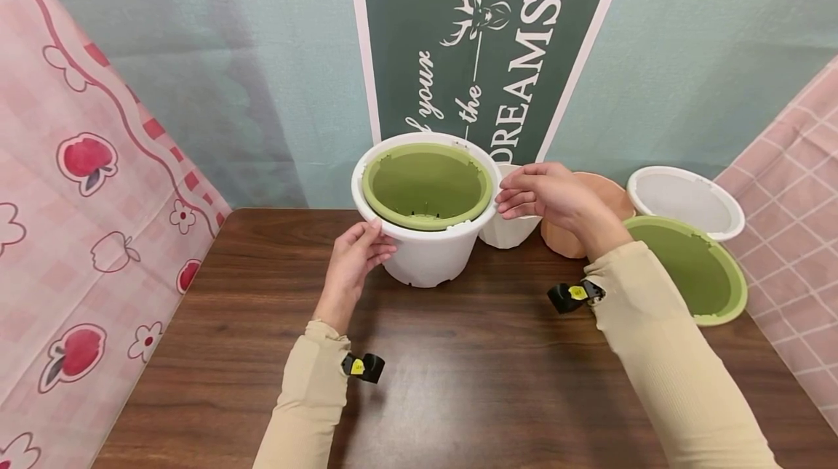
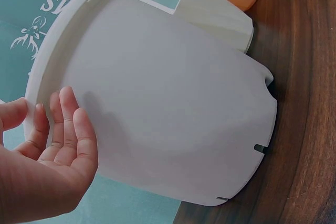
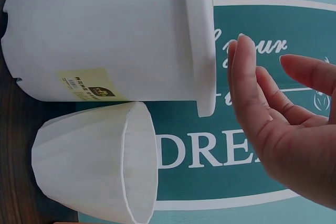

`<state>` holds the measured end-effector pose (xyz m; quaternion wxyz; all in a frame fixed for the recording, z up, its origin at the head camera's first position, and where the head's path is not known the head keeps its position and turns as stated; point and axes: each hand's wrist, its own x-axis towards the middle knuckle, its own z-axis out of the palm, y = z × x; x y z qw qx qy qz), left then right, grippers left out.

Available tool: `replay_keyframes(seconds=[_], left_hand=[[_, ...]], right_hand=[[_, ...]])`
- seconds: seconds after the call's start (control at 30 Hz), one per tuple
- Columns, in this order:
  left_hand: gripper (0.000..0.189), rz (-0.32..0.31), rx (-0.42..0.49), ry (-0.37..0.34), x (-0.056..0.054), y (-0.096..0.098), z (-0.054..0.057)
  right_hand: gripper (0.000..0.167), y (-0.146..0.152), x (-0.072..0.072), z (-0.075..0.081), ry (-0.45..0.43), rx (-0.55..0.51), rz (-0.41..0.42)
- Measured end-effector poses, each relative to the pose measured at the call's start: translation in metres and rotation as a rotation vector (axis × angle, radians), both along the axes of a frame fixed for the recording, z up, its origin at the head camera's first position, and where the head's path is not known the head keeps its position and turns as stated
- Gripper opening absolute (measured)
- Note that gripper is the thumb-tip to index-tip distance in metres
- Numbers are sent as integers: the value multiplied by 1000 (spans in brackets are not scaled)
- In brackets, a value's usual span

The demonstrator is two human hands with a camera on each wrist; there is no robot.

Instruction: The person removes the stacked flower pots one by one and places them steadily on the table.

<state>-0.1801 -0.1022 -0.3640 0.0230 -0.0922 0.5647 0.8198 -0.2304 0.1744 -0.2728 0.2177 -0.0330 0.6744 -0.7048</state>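
A large white flower pot [image 1: 428, 258] stands on the table, and a green pot [image 1: 425, 185] sits nested inside it. My left hand [image 1: 351, 263] pinches the white pot's rim at its near left side. In the left wrist view, the thumb lies at the rim's edge and the fingers [image 2: 68, 124] bend beneath it. My right hand [image 1: 556, 198] is raised just right of the rim, fingers loosely bent and holding nothing. In the right wrist view a gap shows between that hand [image 3: 278, 124] and the rim, and a label [image 3: 92, 85] is on the pot's side.
Right of the large pot stand a small white faceted pot [image 1: 509, 230] and an orange pot [image 1: 561, 240], partly behind my right arm. Farther right are another white pot [image 1: 687, 200] and a second green one [image 1: 694, 273]. A fabric backdrop [image 1: 262, 91] hangs behind the wooden table [image 1: 445, 382].
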Motion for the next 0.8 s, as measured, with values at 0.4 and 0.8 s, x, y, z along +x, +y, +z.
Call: replay_keyframes(seconds=[0.4,0.8], left_hand=[[20,-6,9,0,1,0,2],[20,0,-8,1,0,0,1]], right_hand=[[18,-2,0,-2,-5,61,-17],[16,-4,0,-8,-3,87,-59]])
